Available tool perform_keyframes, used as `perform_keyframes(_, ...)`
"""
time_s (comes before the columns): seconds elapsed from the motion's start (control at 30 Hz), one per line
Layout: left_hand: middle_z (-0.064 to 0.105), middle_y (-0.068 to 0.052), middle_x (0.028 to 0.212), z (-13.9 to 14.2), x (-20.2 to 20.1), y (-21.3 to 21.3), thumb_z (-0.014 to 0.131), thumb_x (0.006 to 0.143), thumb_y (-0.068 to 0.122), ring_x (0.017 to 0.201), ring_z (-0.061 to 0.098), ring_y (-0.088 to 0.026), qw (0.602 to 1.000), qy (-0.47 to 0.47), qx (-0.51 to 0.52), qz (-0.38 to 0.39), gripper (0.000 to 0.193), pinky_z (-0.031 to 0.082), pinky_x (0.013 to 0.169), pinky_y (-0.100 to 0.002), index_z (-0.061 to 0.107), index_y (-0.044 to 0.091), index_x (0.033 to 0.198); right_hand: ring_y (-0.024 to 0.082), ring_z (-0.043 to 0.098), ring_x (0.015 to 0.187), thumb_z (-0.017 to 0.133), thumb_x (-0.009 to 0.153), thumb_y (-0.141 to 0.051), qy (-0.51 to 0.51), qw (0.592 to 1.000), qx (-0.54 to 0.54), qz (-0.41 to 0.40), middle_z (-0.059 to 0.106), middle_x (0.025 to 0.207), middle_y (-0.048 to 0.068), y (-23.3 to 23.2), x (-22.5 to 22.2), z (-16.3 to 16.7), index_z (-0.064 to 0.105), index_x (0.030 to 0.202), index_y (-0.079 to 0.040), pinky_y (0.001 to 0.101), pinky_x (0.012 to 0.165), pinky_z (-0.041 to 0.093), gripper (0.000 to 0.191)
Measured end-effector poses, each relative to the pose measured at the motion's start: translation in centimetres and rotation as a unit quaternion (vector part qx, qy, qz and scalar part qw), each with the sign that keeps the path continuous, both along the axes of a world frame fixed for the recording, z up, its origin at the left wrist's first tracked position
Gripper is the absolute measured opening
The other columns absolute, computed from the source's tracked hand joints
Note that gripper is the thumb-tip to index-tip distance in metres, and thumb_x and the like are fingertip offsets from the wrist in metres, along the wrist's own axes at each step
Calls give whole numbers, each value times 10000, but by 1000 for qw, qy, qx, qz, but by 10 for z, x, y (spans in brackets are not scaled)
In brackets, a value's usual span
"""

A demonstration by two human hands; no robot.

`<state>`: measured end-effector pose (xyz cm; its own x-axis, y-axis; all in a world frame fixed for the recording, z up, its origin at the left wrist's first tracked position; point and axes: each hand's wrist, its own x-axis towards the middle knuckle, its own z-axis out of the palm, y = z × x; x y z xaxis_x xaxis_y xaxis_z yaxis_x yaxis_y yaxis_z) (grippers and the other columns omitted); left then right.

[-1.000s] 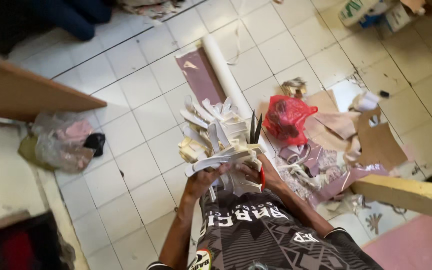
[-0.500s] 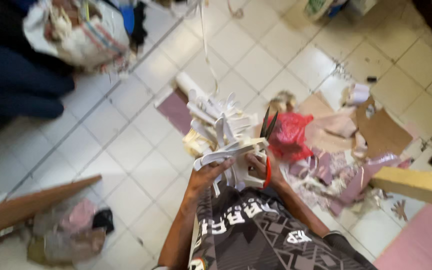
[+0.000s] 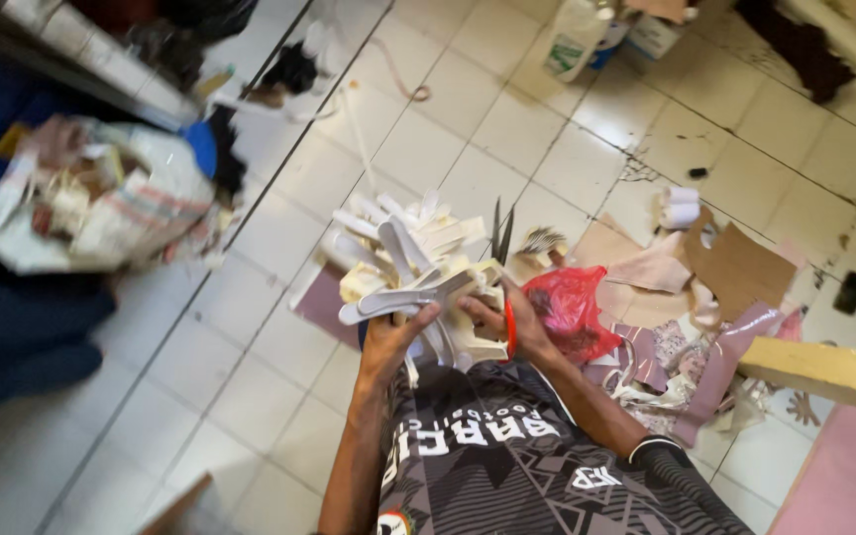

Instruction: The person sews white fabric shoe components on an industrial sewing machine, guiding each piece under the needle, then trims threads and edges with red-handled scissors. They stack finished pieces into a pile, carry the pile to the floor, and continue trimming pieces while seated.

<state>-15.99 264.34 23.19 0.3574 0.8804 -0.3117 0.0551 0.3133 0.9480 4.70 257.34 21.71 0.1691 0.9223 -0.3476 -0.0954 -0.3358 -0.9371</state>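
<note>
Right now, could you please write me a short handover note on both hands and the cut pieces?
Left hand: gripping the bundle of white cut strips from below.
Right hand: on the bundle's right side, holding red-handled scissors, blades pointing away, nearly closed.
Scraps and a red plastic bag lie on the tiled floor to the right.
Done: many strips cut and gathered.
Left: cannot tell.

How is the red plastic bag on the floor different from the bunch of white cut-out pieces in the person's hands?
The red plastic bag is bright red and crumpled; the bunch of white cut-out pieces is cream-white, flat and stiff-looking. The bag lies on the tiled floor; the bunch is held up by the left hand and right hand.
</note>
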Motion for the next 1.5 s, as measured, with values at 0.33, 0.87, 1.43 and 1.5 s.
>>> perform_keyframes(0.33,737,-59,1063,1,107,262,837,826,254,976,666,-142,971,-14,0,-240,400,543,869,-301,730,-5,1111,99,666,878,743,907,-213,26,974,-47,-218,724,1030,30,179,59,-23,584,1263,-61,270,683,558,419)
perform_keyframes(0.87,764,-90,1066,-11,329,383,804,819,352,968,724,-173,827,55,-40,-558,510,561,873,-308,709,-2,1174,142,707,812,723,898,-368,47,825,-83,-558,716,978,77,213,126,-24,633,1168,17,324,688,587,479)
perform_keyframes(1.43,750,-104,1095,-266,481,337,794,811,498,953,711,-176,776,118,-7,-620,682,544,850,-299,704,-41,1220,29,596,686,752,931,-395,14,788,-37,-615,662,857,-58,211,251,-218,649,1111,-76,242,556,459,380)
perform_keyframes(1.5,754,-118,1070,-303,504,327,794,790,546,912,727,-157,764,138,-15,-629,754,562,808,-277,690,-51,1239,30,532,596,709,920,-426,12,775,-141,-616,645,792,-67,206,269,-263,666,1062,-95,251,468,379,363)
